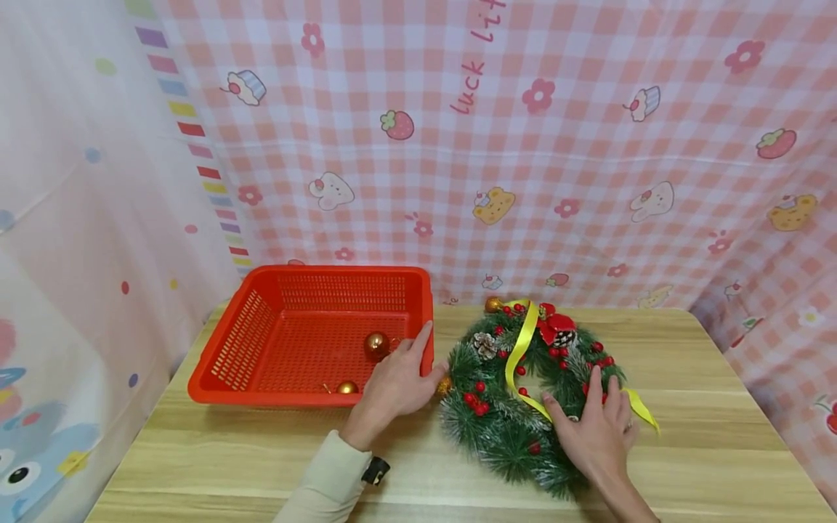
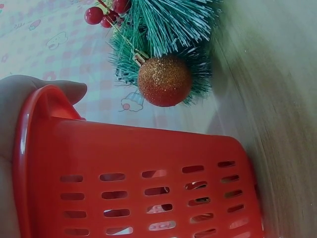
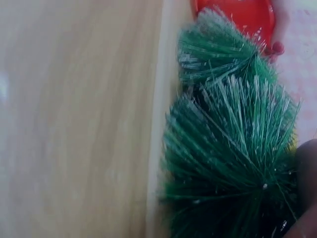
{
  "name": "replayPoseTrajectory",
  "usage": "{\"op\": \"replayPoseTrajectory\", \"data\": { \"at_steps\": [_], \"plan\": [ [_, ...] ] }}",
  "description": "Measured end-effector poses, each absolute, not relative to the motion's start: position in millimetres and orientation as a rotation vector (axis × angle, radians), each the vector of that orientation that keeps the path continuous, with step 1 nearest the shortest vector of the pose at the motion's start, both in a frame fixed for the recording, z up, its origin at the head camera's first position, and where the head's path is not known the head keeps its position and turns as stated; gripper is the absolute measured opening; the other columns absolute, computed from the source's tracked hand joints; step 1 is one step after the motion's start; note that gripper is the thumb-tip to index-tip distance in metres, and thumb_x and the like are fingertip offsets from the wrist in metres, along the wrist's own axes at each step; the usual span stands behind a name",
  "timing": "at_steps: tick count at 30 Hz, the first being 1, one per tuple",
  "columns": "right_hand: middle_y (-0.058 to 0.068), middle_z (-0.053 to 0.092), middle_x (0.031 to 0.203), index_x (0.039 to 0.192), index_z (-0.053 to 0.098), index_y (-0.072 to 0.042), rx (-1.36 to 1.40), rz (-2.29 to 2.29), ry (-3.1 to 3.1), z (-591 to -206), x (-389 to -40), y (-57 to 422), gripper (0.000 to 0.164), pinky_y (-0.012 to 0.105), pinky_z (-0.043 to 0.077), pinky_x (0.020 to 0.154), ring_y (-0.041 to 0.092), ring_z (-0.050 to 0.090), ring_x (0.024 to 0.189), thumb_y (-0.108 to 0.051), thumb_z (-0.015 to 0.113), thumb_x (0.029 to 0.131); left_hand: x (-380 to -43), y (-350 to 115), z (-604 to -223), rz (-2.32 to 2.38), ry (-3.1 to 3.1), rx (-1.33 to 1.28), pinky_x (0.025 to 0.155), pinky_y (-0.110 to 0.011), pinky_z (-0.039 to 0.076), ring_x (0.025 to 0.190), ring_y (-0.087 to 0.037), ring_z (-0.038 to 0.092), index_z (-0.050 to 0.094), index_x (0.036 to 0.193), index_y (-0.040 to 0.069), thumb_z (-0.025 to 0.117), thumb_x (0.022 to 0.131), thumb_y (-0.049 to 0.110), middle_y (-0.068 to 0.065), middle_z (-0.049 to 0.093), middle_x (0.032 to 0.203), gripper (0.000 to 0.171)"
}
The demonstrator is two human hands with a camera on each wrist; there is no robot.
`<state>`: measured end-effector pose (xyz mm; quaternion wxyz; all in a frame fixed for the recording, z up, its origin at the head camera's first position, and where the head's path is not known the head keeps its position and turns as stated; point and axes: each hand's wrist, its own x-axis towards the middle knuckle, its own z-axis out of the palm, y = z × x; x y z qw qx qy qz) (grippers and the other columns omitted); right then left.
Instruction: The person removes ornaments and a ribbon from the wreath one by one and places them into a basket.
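Note:
A green pine wreath [image 1: 516, 454] lies on the table with red berries, pinecones, a red flower and a loose yellow ribbon [image 1: 523, 341]. My right hand [image 1: 601, 436] holds its right side, thumb near the centre hole and fingers toward the outer edge. Glittery gold baubles hang at its left edge [image 2: 164, 82] and at its top [image 1: 493, 304]. My left hand [image 1: 400, 381] lies over the right rim of a red plastic basket [image 1: 307, 270], its index finger stretched along the rim. Inside the basket are a shiny bronze bauble [image 1: 376, 346] and a smaller gold bauble [image 1: 347, 388].
Both basket and wreath stand on a wood-grain table [image 1: 418, 487], side by side with a narrow gap. A pink checked cloth [image 1: 458, 167] hangs behind the table, and a white patterned cloth [image 1: 98, 218] hangs at the left.

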<state>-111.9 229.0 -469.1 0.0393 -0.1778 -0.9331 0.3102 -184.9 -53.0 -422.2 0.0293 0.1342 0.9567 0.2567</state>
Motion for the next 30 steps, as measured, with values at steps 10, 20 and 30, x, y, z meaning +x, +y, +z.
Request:
{"op": "replayPoseTrajectory", "data": {
  "at_steps": [10,20,30],
  "plan": [
    [0.033,-0.007,0.159,0.159,-0.007,-0.009,-0.363,0.887,-3.013,-468.2,-121.7,249.1,0.111,0.08,-0.004,0.101,0.059,-0.008,0.142,-0.07,0.055,0.088,-185.3,-53.2,-423.1,0.819,2.943,0.417,0.088,-0.052,0.052,0.106,-0.04,0.063,0.021,0.159,0.023,0.055,0.097,0.048,-0.021,0.051,0.141,0.076],
    [0.032,0.009,0.159,0.16,0.005,-0.012,-0.019,0.843,-2.957,-471.3,-130.9,279.3,0.098,0.081,0.005,0.099,0.059,0.007,0.141,-0.057,0.059,0.092,-185.2,-53.3,-420.8,0.794,2.957,0.427,0.087,-0.052,0.052,0.107,-0.04,0.063,0.02,0.16,0.022,0.054,0.097,0.05,-0.022,0.052,0.14,0.077],
    [0.027,0.014,0.161,0.161,0.012,-0.018,0.199,0.871,-2.943,-469.8,-145.8,302.3,0.093,0.082,-0.001,0.099,0.057,0.006,0.142,-0.047,0.066,0.091,-184.2,-53.2,-421.2,0.816,2.953,0.413,0.087,-0.052,0.052,0.106,-0.04,0.063,0.022,0.159,0.022,0.055,0.097,0.049,-0.022,0.052,0.14,0.075]
  ]
}}
